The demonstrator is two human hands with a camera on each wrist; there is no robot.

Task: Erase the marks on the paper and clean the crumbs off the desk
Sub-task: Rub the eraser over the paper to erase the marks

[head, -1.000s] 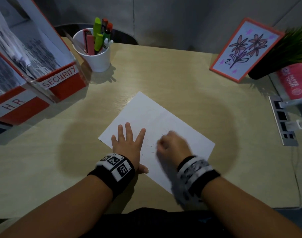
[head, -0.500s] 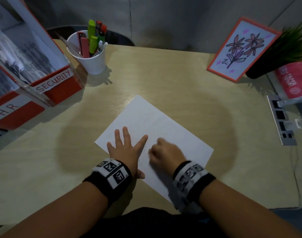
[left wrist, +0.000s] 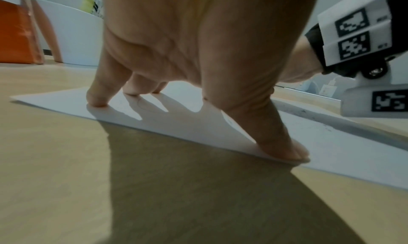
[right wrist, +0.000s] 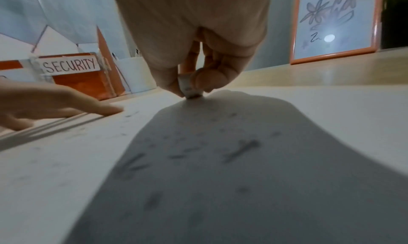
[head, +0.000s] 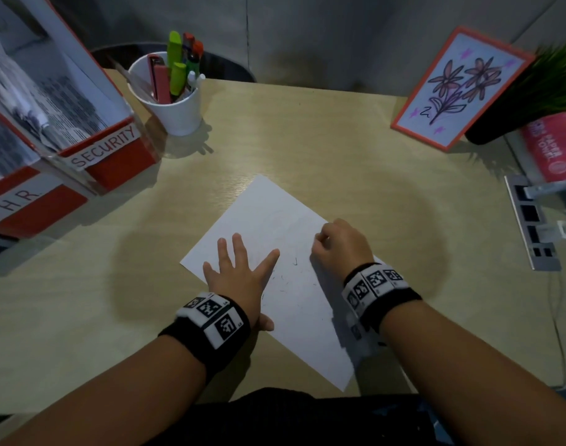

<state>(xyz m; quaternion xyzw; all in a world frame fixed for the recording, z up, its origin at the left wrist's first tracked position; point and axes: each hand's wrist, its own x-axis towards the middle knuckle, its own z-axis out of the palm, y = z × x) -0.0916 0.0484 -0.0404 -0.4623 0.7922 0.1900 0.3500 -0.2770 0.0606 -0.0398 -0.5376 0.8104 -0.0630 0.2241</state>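
Observation:
A white sheet of paper (head: 268,220) lies slanted on the wooden desk (head: 307,140). My left hand (head: 240,272) presses flat on its left part, fingers spread (left wrist: 97,97). My right hand (head: 336,243) pinches a small white eraser (right wrist: 189,89) between thumb and fingers, its tip touching the paper (right wrist: 331,116) near the right edge. Dark eraser crumbs (head: 288,275) are scattered on the sheet between my hands, and show as blurred streaks (right wrist: 240,148) in the right wrist view.
Red file boxes labelled SECURITY (head: 104,146) and H.R. stand at the left. A white cup of pens (head: 175,104) sits behind them. A framed flower drawing (head: 458,88), a plant and a pink packet (head: 552,146) are at the right, with a socket strip (head: 533,223).
My right hand with the eraser has swept from the paper's middle, close to the left hand, out to the right and farther up. The left hand stays pressed on the sheet.

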